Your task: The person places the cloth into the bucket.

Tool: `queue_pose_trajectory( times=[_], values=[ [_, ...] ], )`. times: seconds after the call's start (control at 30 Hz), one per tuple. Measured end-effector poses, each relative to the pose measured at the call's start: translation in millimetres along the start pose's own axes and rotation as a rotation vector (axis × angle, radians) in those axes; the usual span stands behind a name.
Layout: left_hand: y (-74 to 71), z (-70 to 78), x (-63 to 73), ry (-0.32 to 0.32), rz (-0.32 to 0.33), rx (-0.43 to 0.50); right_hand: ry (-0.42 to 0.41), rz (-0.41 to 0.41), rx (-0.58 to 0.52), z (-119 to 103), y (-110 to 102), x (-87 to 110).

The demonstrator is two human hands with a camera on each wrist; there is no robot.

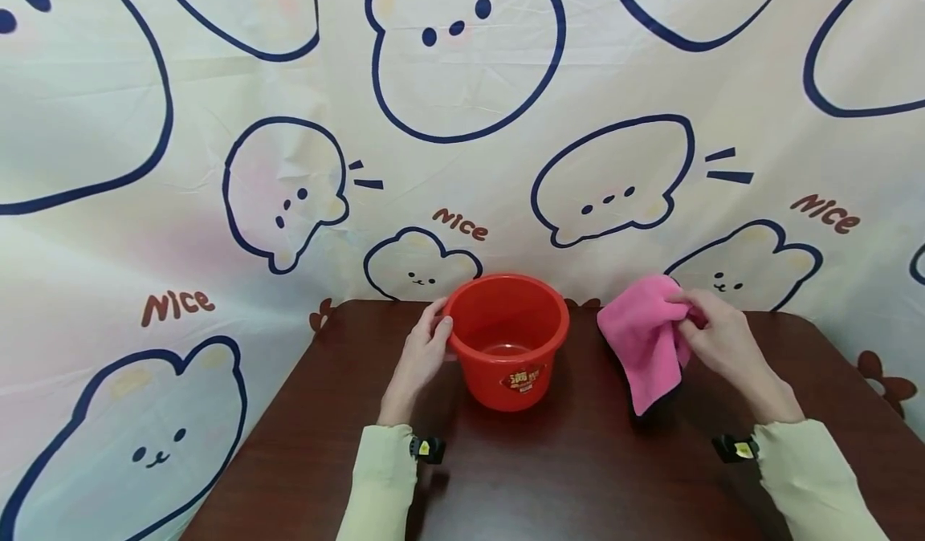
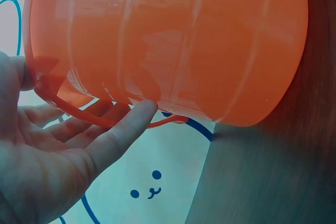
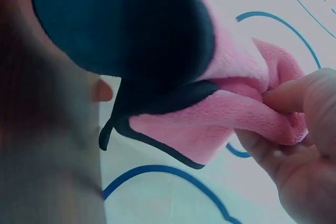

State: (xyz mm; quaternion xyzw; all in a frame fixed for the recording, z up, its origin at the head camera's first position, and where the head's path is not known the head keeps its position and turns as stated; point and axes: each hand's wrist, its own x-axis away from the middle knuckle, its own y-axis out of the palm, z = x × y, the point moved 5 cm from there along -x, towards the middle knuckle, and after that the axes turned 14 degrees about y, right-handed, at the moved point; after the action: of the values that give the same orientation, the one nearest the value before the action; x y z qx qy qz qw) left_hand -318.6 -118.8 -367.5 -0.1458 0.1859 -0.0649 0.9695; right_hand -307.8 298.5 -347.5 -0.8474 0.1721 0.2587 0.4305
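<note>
A red plastic bucket (image 1: 509, 380) with a gold-lettered label stands upright over the table, its opening facing up. My left hand (image 1: 422, 348) grips the rim at its left side, with the thumb over the edge. In the left wrist view, the other fingers spread beneath the bucket's thin handle (image 2: 86, 115) and along its wall. My right hand (image 1: 715, 332) pinches a pink cloth (image 1: 643, 332) by its upper part, and the cloth hangs down to the right of the bucket. The right wrist view shows dark edging and a dark panel (image 3: 126, 24) on the cloth's other side.
The dark brown wooden table (image 1: 520, 477) extends in front of and around the bucket. Behind it hangs a pale curtain (image 1: 506, 180) printed with blue-outlined bears, close against the table's back edge. Small black devices are strapped at both wrists.
</note>
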Motion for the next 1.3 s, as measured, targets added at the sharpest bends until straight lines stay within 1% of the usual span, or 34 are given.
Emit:
queue_pose_trajectory(
  times=[0.07, 0.2, 0.33, 0.47, 0.57, 0.77, 0.87, 0.97, 1.07, 1.2, 1.3],
  values=[
    [-0.2, 1.9, 0.5, 0.002, 0.002, -0.003, -0.040, 0.044, -0.036, -4.9, -2.4, -1.0],
    [0.2, -0.1, -0.3, -0.004, 0.003, 0.009, -0.101, 0.109, -0.096, -15.0, -7.0, -5.3],
    [-0.2, 2.5, 1.3, -0.002, 0.002, 0.010, -0.166, 0.140, -0.140, -28.6, -12.1, -10.9],
    [-0.1, 2.9, 1.4, -0.014, -0.004, 0.001, -0.219, 0.171, -0.176, -44.9, -19.7, -16.5],
    [1.1, -2.9, -1.2, -0.019, -0.007, 0.004, -0.246, 0.206, -0.209, -57.4, -25.5, -20.4],
    [3.3, -30.1, -9.5, -0.017, 0.023, 0.010, -0.308, 0.242, -0.253, -85.4, -33.8, -30.8],
    [3.1, -37.9, -10.9, -0.010, 0.038, 0.003, -0.342, 0.257, -0.279, -99.2, -36.6, -35.2],
    [2.8, -40.0, -11.1, 0.003, 0.047, 0.001, -0.366, 0.274, -0.306, -112.2, -39.9, -37.9],
    [2.6, -38.8, -11.0, 0.018, 0.050, 0.006, -0.375, 0.294, -0.326, -124.3, -42.9, -39.7],
    [3.0, -36.6, -10.3, 0.024, 0.049, 0.009, -0.384, 0.311, -0.354, -139.4, -44.9, -41.7],
    [2.9, -36.4, -9.8, 0.024, 0.051, 0.011, -0.389, 0.313, -0.399, -151.5, -44.5, -43.9]
  ],
)
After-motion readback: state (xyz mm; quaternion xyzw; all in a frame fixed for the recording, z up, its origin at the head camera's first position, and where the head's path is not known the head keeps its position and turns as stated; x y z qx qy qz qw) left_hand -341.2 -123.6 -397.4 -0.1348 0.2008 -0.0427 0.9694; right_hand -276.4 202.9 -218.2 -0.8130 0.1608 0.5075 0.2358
